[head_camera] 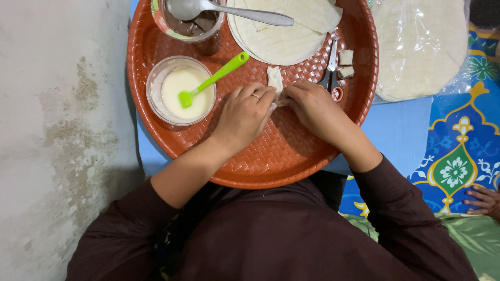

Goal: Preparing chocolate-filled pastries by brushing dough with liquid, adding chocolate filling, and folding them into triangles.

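A small folded piece of white wrapper dough (275, 79) lies on the round orange woven tray (281, 156). My left hand (245, 114), a ring on one finger, and my right hand (310, 106) meet over its near end and pinch it between the fingertips. Most of the piece is hidden under my fingers. A stack of round white wrappers (284, 31) sits at the tray's far side.
A clear bowl of white paste (179, 91) with a green brush (213, 78) stands left of my hands. A jar of brown spread (192, 23) holds a metal spoon (234, 11). Scissors (332, 70) and two small folded pieces (346, 63) lie right. A bagged wrapper stack (419, 47) rests off-tray. Another person's fingers (482, 202) show at right.
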